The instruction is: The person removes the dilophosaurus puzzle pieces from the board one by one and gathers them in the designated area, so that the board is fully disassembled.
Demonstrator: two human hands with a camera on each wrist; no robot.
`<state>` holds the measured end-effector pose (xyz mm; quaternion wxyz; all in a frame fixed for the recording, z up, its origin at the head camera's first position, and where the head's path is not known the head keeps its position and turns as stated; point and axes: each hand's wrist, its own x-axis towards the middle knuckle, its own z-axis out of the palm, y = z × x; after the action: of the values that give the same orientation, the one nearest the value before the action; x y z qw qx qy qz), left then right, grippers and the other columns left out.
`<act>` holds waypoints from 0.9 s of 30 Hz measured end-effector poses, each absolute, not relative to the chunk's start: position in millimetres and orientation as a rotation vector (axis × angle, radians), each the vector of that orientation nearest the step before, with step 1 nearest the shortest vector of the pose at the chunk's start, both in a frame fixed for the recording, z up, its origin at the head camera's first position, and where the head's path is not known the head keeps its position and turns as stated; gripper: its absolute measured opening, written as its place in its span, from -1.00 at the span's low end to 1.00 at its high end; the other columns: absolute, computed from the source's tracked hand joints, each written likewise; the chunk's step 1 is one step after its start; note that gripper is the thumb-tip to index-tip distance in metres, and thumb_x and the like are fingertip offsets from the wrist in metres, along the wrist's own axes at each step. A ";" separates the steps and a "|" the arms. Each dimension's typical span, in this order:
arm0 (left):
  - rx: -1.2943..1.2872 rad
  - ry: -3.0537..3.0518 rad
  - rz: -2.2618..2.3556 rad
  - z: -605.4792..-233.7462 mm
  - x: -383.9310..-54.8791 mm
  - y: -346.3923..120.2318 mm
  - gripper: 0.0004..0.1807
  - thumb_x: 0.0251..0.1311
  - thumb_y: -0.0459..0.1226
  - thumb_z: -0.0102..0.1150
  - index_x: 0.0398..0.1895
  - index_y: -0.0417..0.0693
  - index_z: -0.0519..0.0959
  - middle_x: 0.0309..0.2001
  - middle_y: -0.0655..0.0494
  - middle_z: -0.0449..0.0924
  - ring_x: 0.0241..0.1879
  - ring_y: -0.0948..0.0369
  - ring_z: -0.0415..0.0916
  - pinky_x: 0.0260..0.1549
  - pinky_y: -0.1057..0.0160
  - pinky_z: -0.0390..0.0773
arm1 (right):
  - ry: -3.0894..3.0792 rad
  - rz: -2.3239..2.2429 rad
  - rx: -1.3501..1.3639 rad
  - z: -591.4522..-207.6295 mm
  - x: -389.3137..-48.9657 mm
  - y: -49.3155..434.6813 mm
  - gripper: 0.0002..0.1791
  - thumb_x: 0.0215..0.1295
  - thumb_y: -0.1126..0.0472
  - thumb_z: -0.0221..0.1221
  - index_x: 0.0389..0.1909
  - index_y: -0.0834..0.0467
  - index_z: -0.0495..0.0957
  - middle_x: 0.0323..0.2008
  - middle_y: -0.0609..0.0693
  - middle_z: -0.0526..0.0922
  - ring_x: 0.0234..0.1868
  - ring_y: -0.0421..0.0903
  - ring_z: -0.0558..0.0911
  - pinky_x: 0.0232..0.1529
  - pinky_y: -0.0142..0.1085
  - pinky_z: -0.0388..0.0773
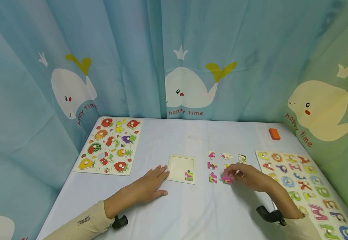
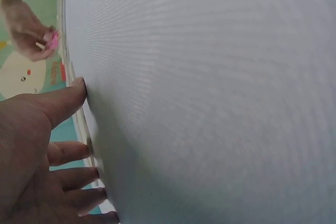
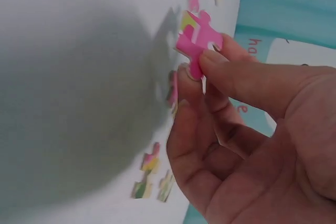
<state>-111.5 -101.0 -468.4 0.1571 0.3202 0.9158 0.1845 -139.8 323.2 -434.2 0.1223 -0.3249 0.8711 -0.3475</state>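
My right hand point(image 1: 247, 176) pinches a pink jigsaw piece point(image 3: 195, 40) between thumb and fingers, lifted over the table. Around it lie several loose jigsaw pieces point(image 1: 212, 177) in short rows, pink, yellow and green. Left of these rows is a square puzzle tray point(image 1: 178, 165) with a pale base; one pink and green piece point(image 1: 188, 175) sits in its lower right corner. My left hand point(image 1: 150, 185) rests flat on the table with fingers spread, its fingertips at the tray's left edge. The left wrist view shows its thumb point(image 2: 68, 100) stretched away from the other fingers.
A fruit puzzle board point(image 1: 108, 146) lies at the far left. On the right is an alphabet board point(image 1: 305, 190), partly behind my right forearm. An orange block point(image 1: 274, 134) stands near the back right corner. Blue whale-print curtains point(image 1: 132, 66) enclose the white table.
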 end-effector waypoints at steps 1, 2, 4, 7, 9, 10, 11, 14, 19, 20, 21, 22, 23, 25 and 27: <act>0.916 2.621 0.528 -468.1 -111.3 -100.9 -0.21 0.51 0.01 0.20 0.63 -0.19 0.23 0.69 -0.12 0.05 0.67 -0.09 -0.02 0.60 -0.17 0.11 | 2.536 -1.016 -0.950 -435.6 -138.9 324.6 -0.70 0.38 0.59 0.14 -0.02 0.23 0.64 -0.21 0.00 0.63 -0.16 -0.16 0.56 -0.14 -0.35 0.62; 0.913 2.619 0.529 -468.0 -111.1 -100.7 -0.21 0.51 0.02 0.20 0.63 -0.19 0.23 0.69 -0.12 0.05 0.67 -0.09 -0.02 0.60 -0.16 0.11 | 2.541 -1.012 -0.951 -437.0 -138.0 325.2 -0.72 0.38 0.58 0.16 -0.02 0.23 0.65 -0.22 0.00 0.63 -0.17 -0.15 0.55 -0.13 -0.36 0.61; 0.906 2.615 0.533 -468.2 -111.2 -100.4 -0.20 0.52 0.02 0.20 0.63 -0.18 0.22 0.69 -0.11 0.04 0.68 -0.08 -0.03 0.60 -0.16 0.10 | 2.574 -0.988 -0.948 -440.4 -136.1 325.5 -0.73 0.37 0.56 0.20 -0.01 0.23 0.65 -0.22 0.01 0.62 -0.18 -0.13 0.54 -0.14 -0.36 0.61; 0.905 2.614 0.533 -468.0 -111.2 -99.9 -0.20 0.52 0.02 0.19 0.63 -0.17 0.22 0.69 -0.11 0.04 0.68 -0.08 -0.03 0.60 -0.16 0.10 | 2.662 -0.914 -0.875 -445.2 -132.7 323.3 -0.70 0.34 0.54 0.25 -0.02 0.17 0.67 -0.20 -0.01 0.62 -0.19 -0.10 0.52 -0.15 -0.35 0.58; 0.907 2.614 0.533 -468.0 -111.3 -99.7 -0.20 0.51 0.02 0.20 0.63 -0.18 0.23 0.69 -0.11 0.05 0.68 -0.08 -0.03 0.60 -0.17 0.11 | 2.709 -0.862 -0.806 -447.7 -130.0 320.3 -0.68 0.32 0.54 0.26 -0.02 0.13 0.67 -0.19 -0.03 0.62 -0.19 -0.10 0.52 -0.15 -0.33 0.57; 0.909 2.614 0.530 -468.0 -111.4 -99.6 -0.20 0.51 0.02 0.20 0.63 -0.18 0.23 0.69 -0.11 0.05 0.68 -0.09 -0.03 0.60 -0.17 0.11 | 2.729 -0.835 -0.768 -448.7 -128.6 318.5 -0.67 0.30 0.53 0.27 -0.02 0.12 0.67 -0.20 -0.04 0.61 -0.19 -0.11 0.52 -0.14 -0.31 0.57; 0.910 2.614 0.530 -468.2 -111.4 -99.6 -0.20 0.51 0.02 0.20 0.63 -0.18 0.23 0.69 -0.11 0.05 0.68 -0.09 -0.03 0.60 -0.17 0.11 | 2.752 -0.806 -0.734 -449.6 -127.5 316.8 -0.67 0.30 0.52 0.29 -0.01 0.11 0.67 -0.19 -0.05 0.60 -0.18 -0.12 0.53 -0.13 -0.30 0.57; 0.904 2.615 0.532 -469.0 -111.7 -99.7 -0.20 0.51 0.02 0.20 0.64 -0.17 0.22 0.69 -0.10 0.04 0.68 -0.08 -0.04 0.60 -0.16 0.10 | 2.821 -0.728 -0.650 -451.0 -124.7 310.2 -0.68 0.29 0.48 0.34 -0.01 0.10 0.67 -0.19 -0.08 0.59 -0.15 -0.14 0.54 -0.10 -0.26 0.61; 0.901 2.623 0.536 -470.9 -112.5 -100.1 -0.20 0.51 0.02 0.21 0.64 -0.16 0.22 0.69 -0.09 0.04 0.68 -0.07 -0.04 0.61 -0.16 0.09 | 2.917 -0.651 -0.591 -448.9 -122.5 299.0 -0.68 0.26 0.45 0.40 -0.02 0.11 0.66 -0.17 -0.06 0.58 -0.12 -0.13 0.54 -0.09 -0.22 0.64; 0.903 2.623 0.537 -471.2 -112.5 -100.2 -0.20 0.51 0.02 0.21 0.64 -0.16 0.22 0.69 -0.09 0.04 0.68 -0.07 -0.04 0.61 -0.16 0.10 | 2.924 -0.649 -0.587 -447.7 -122.6 295.6 -0.68 0.26 0.45 0.41 -0.02 0.11 0.66 -0.15 -0.05 0.58 -0.11 -0.12 0.54 -0.09 -0.21 0.65; 0.904 2.623 0.538 -471.5 -112.5 -100.4 -0.20 0.51 0.02 0.21 0.64 -0.16 0.22 0.69 -0.09 0.04 0.68 -0.07 -0.04 0.60 -0.17 0.10 | 2.924 -0.659 -0.579 -446.2 -122.9 291.5 -0.68 0.27 0.44 0.41 -0.02 0.11 0.66 -0.15 -0.04 0.58 -0.11 -0.11 0.55 -0.09 -0.21 0.65; 0.904 2.622 0.538 -471.6 -112.5 -100.5 -0.20 0.51 0.02 0.20 0.64 -0.16 0.22 0.69 -0.09 0.04 0.68 -0.08 -0.05 0.60 -0.17 0.10 | 2.923 -0.668 -0.574 -444.6 -123.3 286.3 -0.68 0.27 0.43 0.41 0.00 0.11 0.65 -0.13 -0.03 0.58 -0.09 -0.10 0.56 -0.08 -0.20 0.67; 0.904 2.622 0.540 -471.6 -112.5 -100.6 -0.20 0.51 0.02 0.20 0.64 -0.16 0.22 0.69 -0.09 0.04 0.68 -0.08 -0.05 0.60 -0.17 0.09 | 2.917 -0.682 -0.567 -443.0 -123.7 280.0 -0.68 0.28 0.42 0.40 0.01 0.12 0.65 -0.11 -0.02 0.59 -0.09 -0.09 0.57 -0.08 -0.19 0.68; 0.899 2.621 0.540 -471.4 -112.6 -100.8 -0.20 0.51 0.03 0.20 0.64 -0.16 0.22 0.69 -0.09 0.03 0.68 -0.08 -0.05 0.61 -0.16 0.09 | 2.897 -0.734 -0.557 -440.7 -125.6 265.7 -0.71 0.31 0.40 0.39 0.02 0.14 0.64 -0.08 0.01 0.60 -0.09 -0.07 0.60 -0.09 -0.18 0.68; 0.893 2.621 0.536 -471.0 -112.6 -100.8 -0.20 0.51 0.03 0.20 0.64 -0.15 0.22 0.70 -0.09 0.03 0.68 -0.07 -0.06 0.61 -0.16 0.09 | 2.879 -0.783 -0.558 -440.5 -127.7 249.5 -0.72 0.33 0.40 0.37 0.03 0.18 0.63 -0.08 0.04 0.60 -0.12 -0.07 0.60 -0.14 -0.21 0.66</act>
<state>-112.6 -100.8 -471.0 0.1600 0.3126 0.9173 0.1875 -127.7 249.5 -440.5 0.0529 -0.1836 0.9471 -0.2577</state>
